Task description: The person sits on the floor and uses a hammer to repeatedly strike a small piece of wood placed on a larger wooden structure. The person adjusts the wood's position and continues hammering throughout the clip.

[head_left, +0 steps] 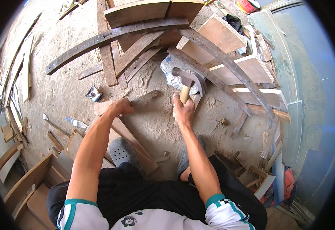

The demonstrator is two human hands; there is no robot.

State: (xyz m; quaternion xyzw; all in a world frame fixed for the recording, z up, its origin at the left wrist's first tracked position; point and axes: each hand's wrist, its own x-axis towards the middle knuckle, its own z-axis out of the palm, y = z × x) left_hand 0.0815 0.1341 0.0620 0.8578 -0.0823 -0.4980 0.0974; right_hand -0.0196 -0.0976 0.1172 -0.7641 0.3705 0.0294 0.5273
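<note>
A claw hammer (185,93) is upright in my right hand (184,113), its wooden handle wrapped by my fingers and its steel head on top. Behind the hammer head lies a pale grey-blue stone block (171,69) on the ground. My left hand (122,107) is closed on one end of a short, weathered wood strip (146,98). The strip's free end points right, toward the hammer, with a gap between them. Below my left hand a wider wooden board (131,142) lies aslant beside my grey clog (123,152).
A frame of curved and straight timbers (117,36) stands ahead. Stepped plywood pieces (248,71) are at the right, near blue-grey sheets (309,115). Wood scraps (232,168) lie by my right leg. A hand saw (76,123) and a wooden box-like piece (33,188) are at the left.
</note>
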